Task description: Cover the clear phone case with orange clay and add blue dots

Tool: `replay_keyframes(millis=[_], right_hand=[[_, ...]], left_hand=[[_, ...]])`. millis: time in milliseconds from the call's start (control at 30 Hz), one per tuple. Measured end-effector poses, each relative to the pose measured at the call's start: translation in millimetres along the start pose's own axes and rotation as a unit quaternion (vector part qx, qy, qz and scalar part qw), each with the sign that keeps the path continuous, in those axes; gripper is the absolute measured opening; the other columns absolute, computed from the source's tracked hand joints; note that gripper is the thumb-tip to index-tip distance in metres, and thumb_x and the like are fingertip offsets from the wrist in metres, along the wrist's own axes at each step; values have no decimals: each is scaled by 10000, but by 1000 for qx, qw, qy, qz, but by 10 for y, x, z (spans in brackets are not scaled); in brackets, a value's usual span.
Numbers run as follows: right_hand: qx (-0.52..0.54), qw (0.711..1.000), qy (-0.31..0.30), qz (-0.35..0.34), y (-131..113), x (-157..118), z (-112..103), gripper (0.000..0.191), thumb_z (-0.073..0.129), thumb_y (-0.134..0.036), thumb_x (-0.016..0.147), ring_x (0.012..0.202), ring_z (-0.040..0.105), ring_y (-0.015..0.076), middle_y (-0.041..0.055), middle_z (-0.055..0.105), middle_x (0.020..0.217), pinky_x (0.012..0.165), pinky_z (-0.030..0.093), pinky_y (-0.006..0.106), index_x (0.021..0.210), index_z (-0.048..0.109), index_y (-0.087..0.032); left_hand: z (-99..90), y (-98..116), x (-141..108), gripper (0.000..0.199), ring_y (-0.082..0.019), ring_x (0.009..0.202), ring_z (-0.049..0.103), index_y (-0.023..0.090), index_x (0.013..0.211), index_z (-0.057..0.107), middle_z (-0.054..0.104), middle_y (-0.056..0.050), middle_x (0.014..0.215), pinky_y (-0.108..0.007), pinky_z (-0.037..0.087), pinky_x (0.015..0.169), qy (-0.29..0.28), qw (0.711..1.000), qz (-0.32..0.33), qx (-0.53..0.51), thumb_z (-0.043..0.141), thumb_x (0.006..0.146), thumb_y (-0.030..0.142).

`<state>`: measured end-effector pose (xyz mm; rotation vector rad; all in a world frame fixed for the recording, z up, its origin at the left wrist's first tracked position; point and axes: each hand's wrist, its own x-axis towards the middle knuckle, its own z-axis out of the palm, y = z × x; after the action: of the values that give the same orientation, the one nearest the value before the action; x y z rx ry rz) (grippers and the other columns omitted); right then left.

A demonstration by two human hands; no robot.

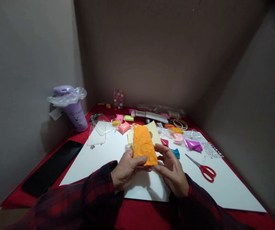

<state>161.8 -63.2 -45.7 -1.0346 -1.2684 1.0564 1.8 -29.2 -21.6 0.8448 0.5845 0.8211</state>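
Observation:
An orange clay-covered phone case is held up above the white board, its surface lumpy, with a small cutout at the top left corner. My left hand grips its lower left part, thumb on the orange clay and fingers underneath. At the lower right edge, my right hand touches the case with its thumb, its fingers apart and curved beside the edge. Behind the case lies a pale yellow sheet.
Red scissors lie right, near a gem sheet and a purple clay packet. Clear cases, a black phone and a purple tumbler are left. A decorated case stands at the back.

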Motion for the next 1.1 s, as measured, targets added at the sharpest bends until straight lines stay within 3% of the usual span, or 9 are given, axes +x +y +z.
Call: replay_keyframes(millis=[333,500,933,1100], right_hand=[[27,999,-17,5,-12,5,-4,477,607,-267,723,1193,379,289,71,478,1237,898,352,436,1175,456,-261],[45,999,23,0,-49,8,27,468,606,-246,685,1202,370,294,73,488,1243,906,344,453,1136,479,-253],[-44,998,6,-36,-18,-7,-10,451,584,-295,760,1184,381,288,67,453,1265,925,316,456,1186,434,-281],[-76,997,19,-4,20,-14,27,454,617,-300,750,1137,427,279,57,462,1245,906,350,442,1166,437,-293]], left_hand=[[-3,-13,0,282,-184,717,601,69,1000,598,647,-140,897,-281,463,630,-5,1000,16,6,583,732,158],[-3,0,-9,292,-177,718,596,79,1004,602,643,-142,920,-279,458,640,-2,1000,6,-5,596,725,164],[17,-13,-5,323,-176,680,590,76,967,621,650,-128,858,-284,459,617,13,1000,16,11,655,684,227],[16,-21,-4,309,-168,692,582,73,962,624,648,-122,856,-280,456,633,7,999,18,28,652,687,211]])
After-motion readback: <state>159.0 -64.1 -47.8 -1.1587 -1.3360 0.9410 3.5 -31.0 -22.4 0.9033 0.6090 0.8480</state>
